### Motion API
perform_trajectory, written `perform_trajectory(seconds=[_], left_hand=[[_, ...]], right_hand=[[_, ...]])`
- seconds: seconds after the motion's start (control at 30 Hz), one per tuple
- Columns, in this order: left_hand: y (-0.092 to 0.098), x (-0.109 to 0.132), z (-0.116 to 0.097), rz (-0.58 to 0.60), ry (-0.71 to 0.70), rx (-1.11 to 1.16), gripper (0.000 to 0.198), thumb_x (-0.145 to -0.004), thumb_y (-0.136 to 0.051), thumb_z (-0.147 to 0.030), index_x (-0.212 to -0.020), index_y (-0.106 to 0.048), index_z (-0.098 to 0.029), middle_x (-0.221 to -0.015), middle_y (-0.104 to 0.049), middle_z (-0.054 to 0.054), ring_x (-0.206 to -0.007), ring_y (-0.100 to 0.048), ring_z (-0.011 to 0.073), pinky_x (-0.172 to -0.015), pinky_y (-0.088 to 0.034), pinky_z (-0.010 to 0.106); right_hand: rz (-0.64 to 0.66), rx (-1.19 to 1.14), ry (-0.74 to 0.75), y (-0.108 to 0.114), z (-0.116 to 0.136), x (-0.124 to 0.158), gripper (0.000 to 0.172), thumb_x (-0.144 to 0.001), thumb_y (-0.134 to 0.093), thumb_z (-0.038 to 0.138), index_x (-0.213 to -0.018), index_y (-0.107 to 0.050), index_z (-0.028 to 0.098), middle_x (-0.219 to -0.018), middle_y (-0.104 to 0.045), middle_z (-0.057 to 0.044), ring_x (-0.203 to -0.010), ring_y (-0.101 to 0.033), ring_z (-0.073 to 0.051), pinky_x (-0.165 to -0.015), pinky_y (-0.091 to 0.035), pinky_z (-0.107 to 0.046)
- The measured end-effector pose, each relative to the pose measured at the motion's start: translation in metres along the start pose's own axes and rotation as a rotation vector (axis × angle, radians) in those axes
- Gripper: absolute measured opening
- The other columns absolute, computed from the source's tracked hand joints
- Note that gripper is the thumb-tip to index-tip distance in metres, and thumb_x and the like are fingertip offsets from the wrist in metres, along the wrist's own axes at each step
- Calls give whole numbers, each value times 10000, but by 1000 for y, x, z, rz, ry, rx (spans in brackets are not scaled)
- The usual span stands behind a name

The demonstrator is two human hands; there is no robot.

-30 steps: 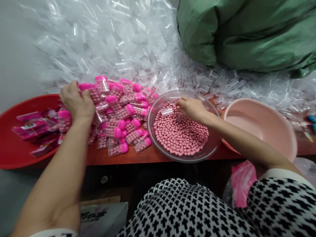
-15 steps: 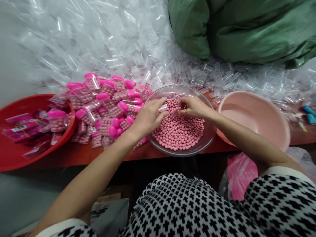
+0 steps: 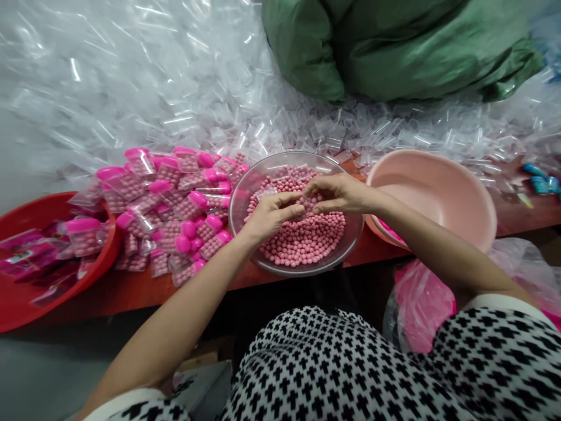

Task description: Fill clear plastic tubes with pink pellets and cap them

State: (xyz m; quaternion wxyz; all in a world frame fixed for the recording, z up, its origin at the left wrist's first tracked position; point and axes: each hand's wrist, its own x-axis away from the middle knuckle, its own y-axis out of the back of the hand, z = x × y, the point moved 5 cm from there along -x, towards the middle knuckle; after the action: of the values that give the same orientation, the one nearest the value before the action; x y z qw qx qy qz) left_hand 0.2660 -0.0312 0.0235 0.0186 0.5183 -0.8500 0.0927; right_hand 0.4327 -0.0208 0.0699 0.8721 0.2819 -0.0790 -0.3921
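We see the pink beads [image 3: 302, 245] lying in a heap inside a clear bowl [image 3: 240, 202] that stands at the front edge of the red surface [image 3: 131, 287], right before the person. Both hands meet above the beads near the far side of the bowl. The left hand [image 3: 272, 213] comes in from the near left with its fingers curled and drawn into a pinch. The right hand [image 3: 339, 193] comes in from the right, pinched the same way, so that the fingertips of the two touch or nearly touch. They may be gripping something small and clear between them, but we cannot make it out. Just left of the bowl, and touching its wall, lies a pile of filled tubes [image 3: 175, 204], each packed with pink beads and closed with a bright pink cap. Farther left, a red basin [image 3: 26, 304] holds more capped tubes and some pink packets. On the right, just beside the bowl, a pale pink basin [image 3: 438, 193] sits tilted. Behind all of this a great heap of empty clear tubes [image 3: 175, 88] covers the surface up to the wall, and a green sack [image 3: 394, 47] rests on that heap at the upper right. Below the surface's edge we see a pink plastic bag [image 3: 421, 304] and the person's black-and-white patterned garment [image 3: 350, 368].
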Motion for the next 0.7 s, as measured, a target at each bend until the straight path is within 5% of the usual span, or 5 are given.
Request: perform_trajectory(seconds=[0.27, 0.4, 0.5, 0.6, 0.7], left_hand=[[4, 1, 4, -106, 55, -46, 423, -621, -918, -388, -987, -814, -204, -986, -784, 41, -825, -707, 192, -778, -623, 305], [9, 1, 5, -222, 126, -155, 439, -568, -942, -377, -957, -810, -224, -962, -787, 12, -860, -715, 197, -828, -626, 288], [10, 0, 5, -240, 166, -150, 473, -514, -960, -402, -936, -807, -253, -944, -787, -7, -852, -712, 189, -822, -627, 260], [8, -1, 3, -212, 149, -110, 424, -523, -955, -400, -896, -804, -267, -929, -770, -20, -836, -693, 173, -782, -629, 230], [6, 0, 1, -199, 119, -79, 365, -554, -944, -381, -868, -797, -268, -898, -753, -23, -817, -677, 160, -752, -627, 213]], right_hand=[[-104, -253, -155, -20, -17, 6, 197, -857, -702, 288, -955, -563, 189, -724, -615, 49, -574, -603, -91, -551, -506, -205], [-174, 48, -184, -22, -9, 21, 93, -908, -665, 217, -911, -573, 212, -830, -685, 28, -742, -639, -115, -729, -527, -239], [-133, 267, -209, -19, 1, 48, 155, -907, -693, 279, -1043, -629, 246, -1103, -725, -4, -979, -658, -171, -853, -507, -280], [-206, 353, -282, 8, 5, 92, 311, -918, -682, 355, -1197, -643, 223, -1211, -717, -47, -1004, -664, -200, -861, -497, -302], [-394, 527, -523, 58, -14, 145, 190, -931, -611, 267, -1062, -721, 183, -1008, -758, -49, -862, -677, -193, -793, -479, -298]])
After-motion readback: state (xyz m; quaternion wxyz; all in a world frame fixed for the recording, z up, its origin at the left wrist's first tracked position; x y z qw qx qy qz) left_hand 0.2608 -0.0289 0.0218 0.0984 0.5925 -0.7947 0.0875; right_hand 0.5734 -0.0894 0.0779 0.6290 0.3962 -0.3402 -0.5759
